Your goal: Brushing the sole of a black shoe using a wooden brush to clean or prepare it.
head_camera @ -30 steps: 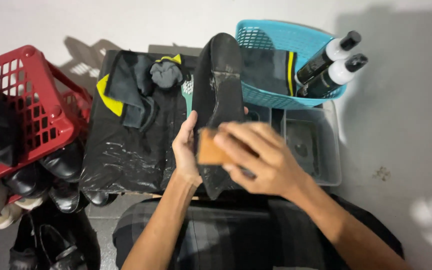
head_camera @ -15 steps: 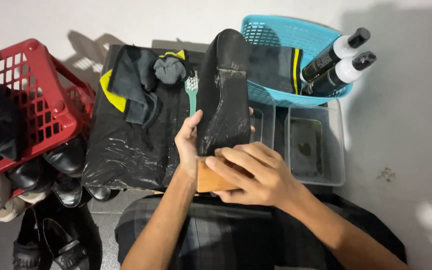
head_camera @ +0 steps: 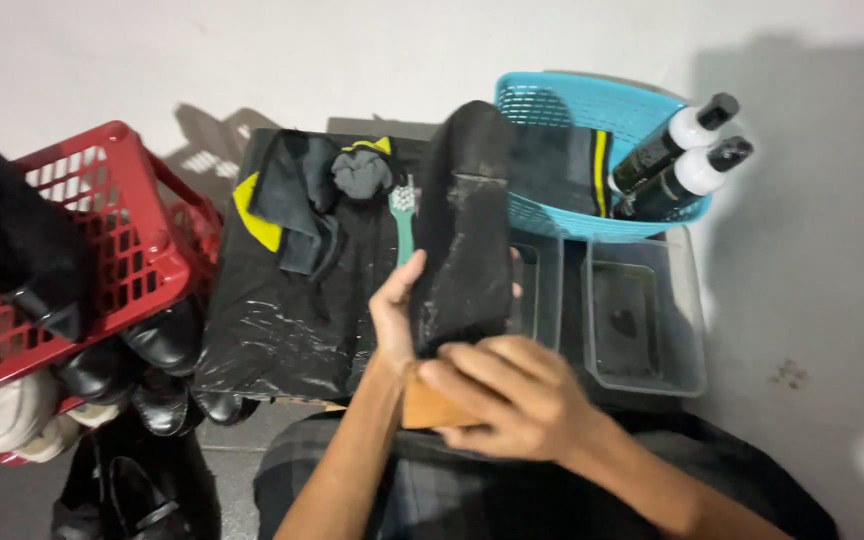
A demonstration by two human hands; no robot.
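Your left hand (head_camera: 392, 320) grips shoe (head_camera: 467, 230) centre frame | right hand (head_camera: 512, 400) presses brush (head_camera: 427, 408) at heel edge | tray (head_camera: 692, 310) close right

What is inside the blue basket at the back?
The blue basket holds two dark bottles with white necks and black caps, leaning against its right rim, and a dark cloth with a yellow stripe. The cloth and the shoe cover the basket's bottom.
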